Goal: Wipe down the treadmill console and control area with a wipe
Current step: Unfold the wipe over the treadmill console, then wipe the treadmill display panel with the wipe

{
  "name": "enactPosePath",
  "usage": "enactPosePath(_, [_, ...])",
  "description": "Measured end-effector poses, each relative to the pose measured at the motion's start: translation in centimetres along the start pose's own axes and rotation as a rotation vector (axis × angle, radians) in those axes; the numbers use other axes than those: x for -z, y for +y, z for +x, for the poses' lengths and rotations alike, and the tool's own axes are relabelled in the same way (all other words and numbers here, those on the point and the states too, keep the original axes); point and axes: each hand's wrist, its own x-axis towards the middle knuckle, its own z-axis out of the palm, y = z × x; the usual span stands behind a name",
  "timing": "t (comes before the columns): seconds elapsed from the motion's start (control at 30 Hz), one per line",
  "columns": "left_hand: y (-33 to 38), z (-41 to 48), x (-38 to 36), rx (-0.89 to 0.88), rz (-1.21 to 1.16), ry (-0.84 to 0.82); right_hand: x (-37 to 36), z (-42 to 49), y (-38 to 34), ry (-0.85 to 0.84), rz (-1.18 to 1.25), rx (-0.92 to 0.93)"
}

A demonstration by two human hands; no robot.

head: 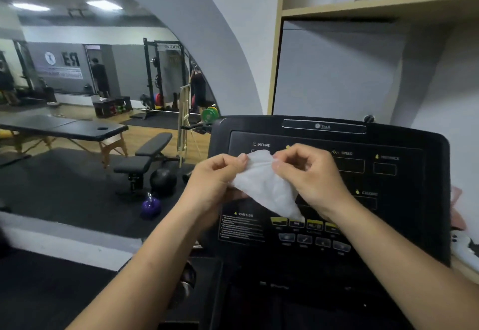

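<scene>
While the treadmill console (404,226) fills the right half of your view, black and tilted toward you, you hold both hands up before its upper displays. Your left hand (215,177) and right hand (313,174) each pinch the top edge of the white wipe (264,189) between thumb and fingertips, the remaining fingers curled. The wipe hangs between them, partly unfolded, its long axis running down and rightward toward the yellow button row (305,224). The panel lies directly behind and below the wipe, and your right hand is nearer the speed and calorie windows (the left sits over the incline side). Your hands cover the middle displays, the caution text is too blurred to read, and whether the wipe touches the panel I cannot tell.
</scene>
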Motion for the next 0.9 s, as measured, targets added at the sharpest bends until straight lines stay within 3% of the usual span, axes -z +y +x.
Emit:
enactPosePath(0.27, [-0.8,1.7,3.9,0.055,-0.136,-0.02,-3.4,0.0,0.3,0.061,0.135,-0.18])
enactPosePath(0.33, [-1.4,1.8,4.3,0.037,-0.165,-0.005,-3.4,0.0,0.5,0.082,0.07,-0.199])
enactPosePath(0.4, [-2.0,1.6,4.5,-0.011,-0.081,-0.012,-3.6,0.3,0.5,0.094,-0.057,-0.159])
enactPosePath(0.5, [-3.0,0.7,4.8,-0.055,0.152,-0.154,-4.2,1.1,0.1,0.063,-0.171,-0.04])
enactPosePath(0.6, [-3.1,-0.1,4.9,-0.056,0.208,-0.258,-4.7,2.4,-0.6,-0.005,-0.275,0.029])
enactPosePath(0.7, [-2.5,0.7,5.6,-0.136,0.245,-0.088,-4.8,4.1,-0.7,-0.037,-0.433,0.093])
enactPosePath(0.8, [-2.1,2.4,6.3,-0.196,0.312,0.089,-4.8,6.1,-0.1,0.041,-0.57,0.148])
enactPosePath(0.9, [-2.8,4.2,5.9,-0.214,0.545,0.268,-5.0,7.7,0.9,0.15,-0.902,0.327])
